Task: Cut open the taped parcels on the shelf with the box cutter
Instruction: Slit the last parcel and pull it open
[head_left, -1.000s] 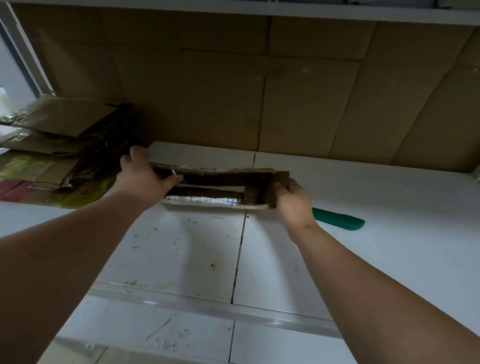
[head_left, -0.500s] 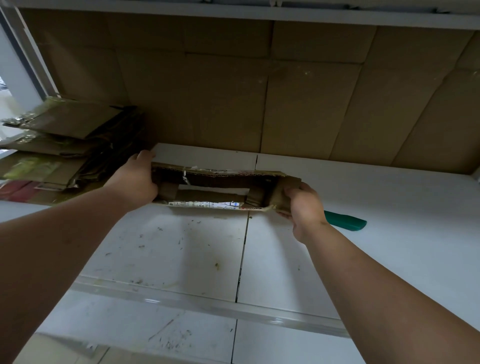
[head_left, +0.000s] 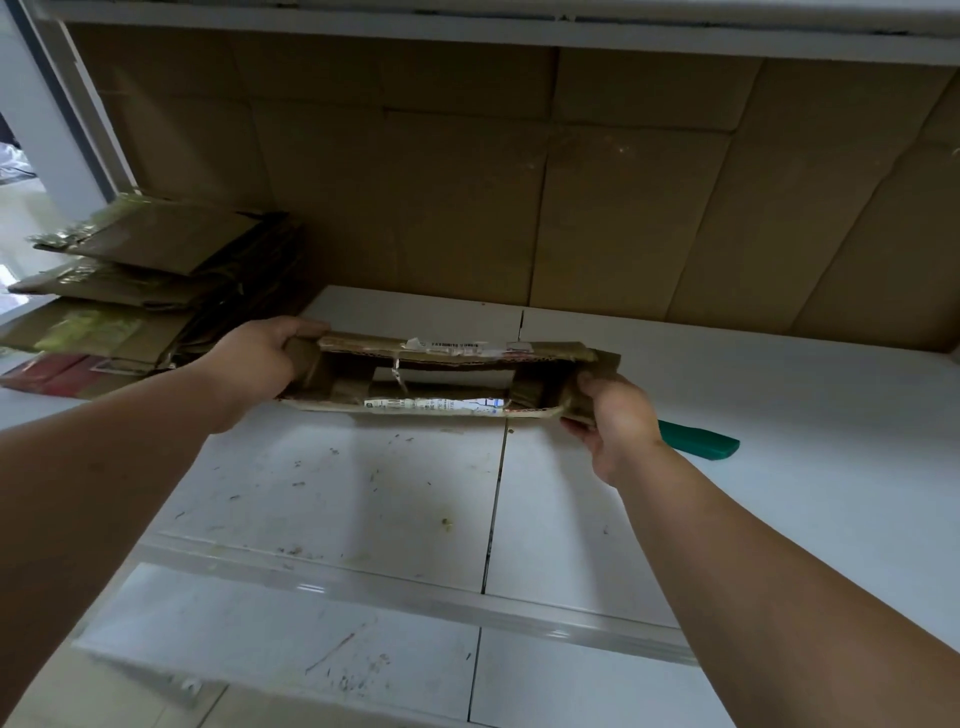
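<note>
Left hand, right hand grip one opened parcel; one box cutter on shelf.

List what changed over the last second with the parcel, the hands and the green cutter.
The cardboard parcel has been spread wider: its cut side gapes more, showing the hollow inside. The left hand shifted its hold from over the end to around it; the right hand pulled its end rightward. Both kept gripping. The green box cutter and the flattened cardboard pile stayed put.

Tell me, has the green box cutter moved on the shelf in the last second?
No. The green box cutter lies in the same spot on the white shelf, right of the panel seam, behind the right hand; only the camera shifted.
</note>
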